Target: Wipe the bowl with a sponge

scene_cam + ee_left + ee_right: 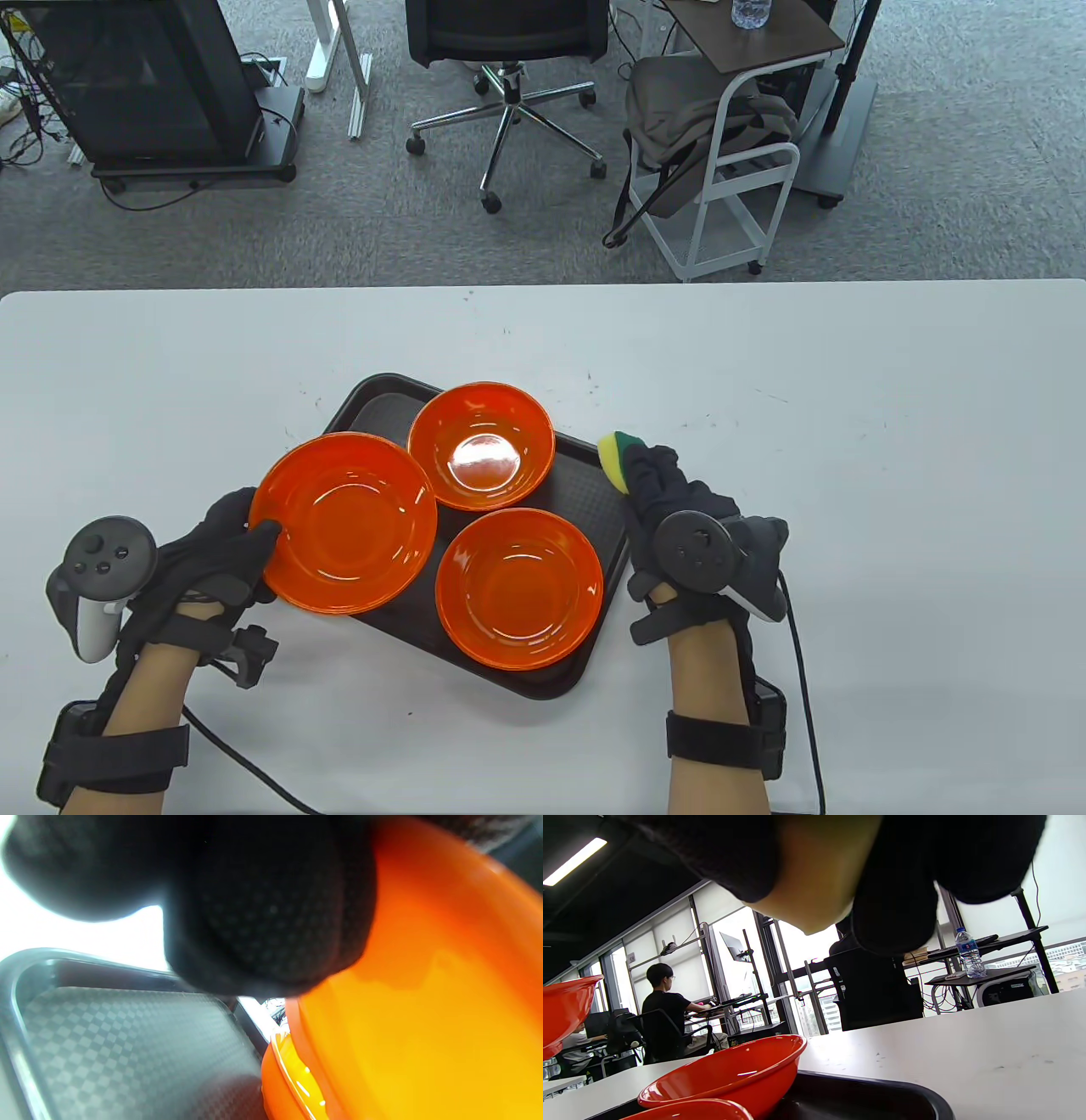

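Observation:
Three orange bowls are at a black tray point(585, 471). My left hand point(225, 552) grips the left bowl point(344, 522) by its near-left rim and holds it raised and tilted over the tray's left side; in the left wrist view its underside point(424, 1005) fills the right half below my gloved fingers point(263, 912). The back bowl point(481, 445) and the front bowl point(519, 587) rest on the tray. My right hand point(657, 497) holds a yellow-and-green sponge point(618, 457) just past the tray's right edge; the right wrist view shows the sponge point(814, 878) between my fingers.
The white table point(891, 441) stretches to the right and behind the tray. Beyond its far edge stand an office chair point(509, 51), a white trolley point(730, 144) and a black stand point(144, 85). Glove cables trail off the table's near edge.

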Demonstrator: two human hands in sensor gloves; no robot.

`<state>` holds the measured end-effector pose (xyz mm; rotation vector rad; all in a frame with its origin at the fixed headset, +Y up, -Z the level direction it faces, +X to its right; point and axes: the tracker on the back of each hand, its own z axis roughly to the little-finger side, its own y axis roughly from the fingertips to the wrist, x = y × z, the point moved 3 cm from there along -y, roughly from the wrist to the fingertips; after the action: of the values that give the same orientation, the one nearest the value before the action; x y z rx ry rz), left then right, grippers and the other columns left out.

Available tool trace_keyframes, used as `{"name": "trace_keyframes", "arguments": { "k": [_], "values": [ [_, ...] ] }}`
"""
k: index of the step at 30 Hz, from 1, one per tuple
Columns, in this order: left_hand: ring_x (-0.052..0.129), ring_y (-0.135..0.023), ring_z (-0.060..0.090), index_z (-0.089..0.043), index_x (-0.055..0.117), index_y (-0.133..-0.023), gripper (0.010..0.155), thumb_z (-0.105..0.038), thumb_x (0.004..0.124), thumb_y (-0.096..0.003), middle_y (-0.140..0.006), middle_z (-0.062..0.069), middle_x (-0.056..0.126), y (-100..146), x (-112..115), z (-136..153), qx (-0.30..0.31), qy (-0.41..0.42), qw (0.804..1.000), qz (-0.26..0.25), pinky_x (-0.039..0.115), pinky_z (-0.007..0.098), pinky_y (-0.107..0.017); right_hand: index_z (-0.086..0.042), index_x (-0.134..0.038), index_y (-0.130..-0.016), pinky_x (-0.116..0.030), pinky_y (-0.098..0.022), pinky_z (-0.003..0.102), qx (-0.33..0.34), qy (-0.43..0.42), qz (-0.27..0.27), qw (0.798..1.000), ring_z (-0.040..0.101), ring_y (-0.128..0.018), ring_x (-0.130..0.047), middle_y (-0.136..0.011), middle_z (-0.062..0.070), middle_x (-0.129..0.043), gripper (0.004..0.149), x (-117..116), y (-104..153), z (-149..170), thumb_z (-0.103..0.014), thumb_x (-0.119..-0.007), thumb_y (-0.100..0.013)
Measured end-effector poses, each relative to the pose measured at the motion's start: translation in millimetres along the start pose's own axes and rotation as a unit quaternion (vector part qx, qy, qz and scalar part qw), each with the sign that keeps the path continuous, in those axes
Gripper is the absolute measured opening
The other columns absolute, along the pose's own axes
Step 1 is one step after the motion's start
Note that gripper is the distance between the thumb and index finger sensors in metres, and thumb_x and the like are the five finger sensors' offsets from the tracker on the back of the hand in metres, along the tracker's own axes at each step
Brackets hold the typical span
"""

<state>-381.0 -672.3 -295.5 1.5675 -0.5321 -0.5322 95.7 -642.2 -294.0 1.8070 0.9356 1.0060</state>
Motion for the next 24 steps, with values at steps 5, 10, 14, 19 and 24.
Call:
{"name": "trace_keyframes", "arguments": {
  "k": [5,10,14,19,24],
  "values": [
    [0.111,-0.013,0.014,-0.009,0.073,-0.092,0.060,-0.046,0.086,-0.0470,-0.039,0.001,0.103,2.8,8.9,-8.2,0.013,-0.010,1.000,0.010,0.094,0.030,-0.012,-0.014,-0.060,-0.098,-0.077,-0.045,0.060,0.051,0.004,0.001,0.999,0.039,-0.058,-0.099,-0.098,0.025,-0.076,0.053,-0.2,-0.5,-37.1,-0.033,-0.083,-0.053],
    [0.111,-0.013,0.014,-0.009,0.072,-0.092,0.060,-0.046,0.085,-0.0472,-0.040,0.002,0.103,5.2,15.9,-14.5,0.026,-0.023,0.999,0.022,0.094,0.030,-0.012,-0.014,-0.058,-0.098,-0.076,-0.044,0.060,0.098,-0.003,-0.011,0.995,0.039,-0.059,-0.096,-0.099,0.024,-0.074,0.053,-4.0,3.9,-72.9,-0.031,-0.082,-0.053],
    [0.111,-0.014,0.014,-0.008,0.072,-0.092,0.060,-0.046,0.085,-0.0473,-0.040,0.002,0.103,6.7,21.5,-19.5,0.036,-0.028,0.999,0.028,0.094,0.030,-0.012,-0.013,-0.052,-0.100,-0.075,-0.045,0.059,0.152,-0.016,-0.020,0.988,0.040,-0.062,-0.093,-0.101,0.025,-0.068,0.055,-10.8,7.2,-112.0,-0.029,-0.079,-0.055],
    [0.111,-0.013,0.014,-0.008,0.072,-0.092,0.060,-0.046,0.085,-0.0474,-0.040,0.002,0.103,7.7,28.2,-24.0,0.044,-0.031,0.998,0.040,0.094,0.030,-0.012,-0.014,-0.055,-0.099,-0.076,-0.044,0.058,0.239,0.019,-0.038,0.970,0.039,-0.062,-0.093,-0.100,0.024,-0.070,0.053,-31.1,14.7,-159.0,-0.030,-0.079,-0.055],
    [0.111,-0.013,0.015,-0.008,0.072,-0.092,0.060,-0.046,0.085,-0.0476,-0.040,0.002,0.103,8.8,32.3,-27.3,0.050,-0.045,0.997,0.047,0.094,0.030,-0.012,-0.015,-0.060,-0.097,-0.077,-0.043,0.057,0.297,0.055,-0.051,0.952,0.039,-0.061,-0.095,-0.097,0.023,-0.077,0.051,-53.4,24.3,-186.2,-0.031,-0.081,-0.053]
  ]
}}
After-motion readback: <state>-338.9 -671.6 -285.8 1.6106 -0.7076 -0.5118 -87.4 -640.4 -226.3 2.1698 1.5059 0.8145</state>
